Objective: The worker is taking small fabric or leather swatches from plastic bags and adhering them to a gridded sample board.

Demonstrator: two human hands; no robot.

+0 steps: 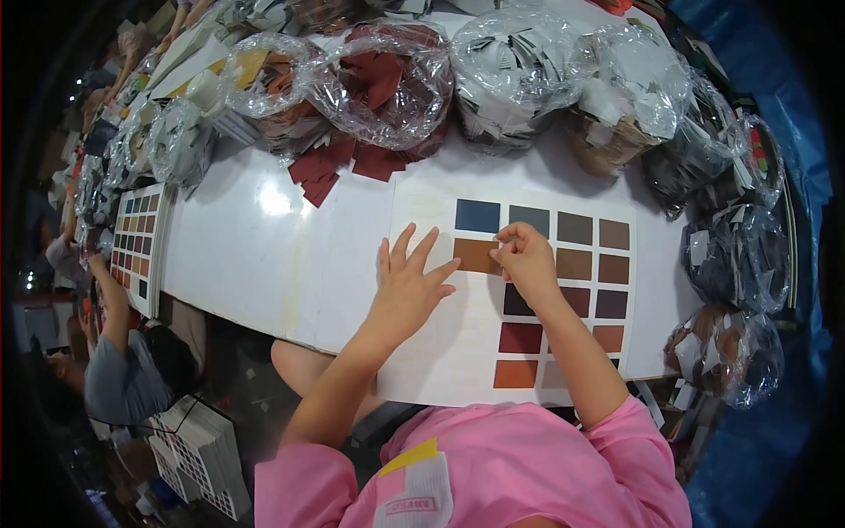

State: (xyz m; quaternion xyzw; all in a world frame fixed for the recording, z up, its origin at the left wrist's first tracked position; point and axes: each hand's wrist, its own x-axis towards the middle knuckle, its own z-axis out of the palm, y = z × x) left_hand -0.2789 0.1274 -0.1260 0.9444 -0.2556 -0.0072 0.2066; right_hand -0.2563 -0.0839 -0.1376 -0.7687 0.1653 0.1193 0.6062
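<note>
On the table lies a large white card [440, 352] with rows of coloured swatches on its right part. My left hand [403, 286] is over the card with its fingers spread, one fingertip at the left edge of a brown swatch [475, 255]. At that swatch's right edge my right hand [528, 264] is closed in a pinch, fingertips on its upper corner. The brown swatch sits below a navy swatch [478, 216] in the leftmost column. A grey swatch [530, 220] is just beyond my right hand. My right forearm hides parts of several swatches lower down.
Clear plastic bags of cut pieces line the far edge, among them a bag of dark red pieces [387, 79] and a bag of white-grey pieces [510, 79]. Loose red pieces [319, 172] lie before them. A stack of swatch cards [138, 246] stands left, near another person [132, 370].
</note>
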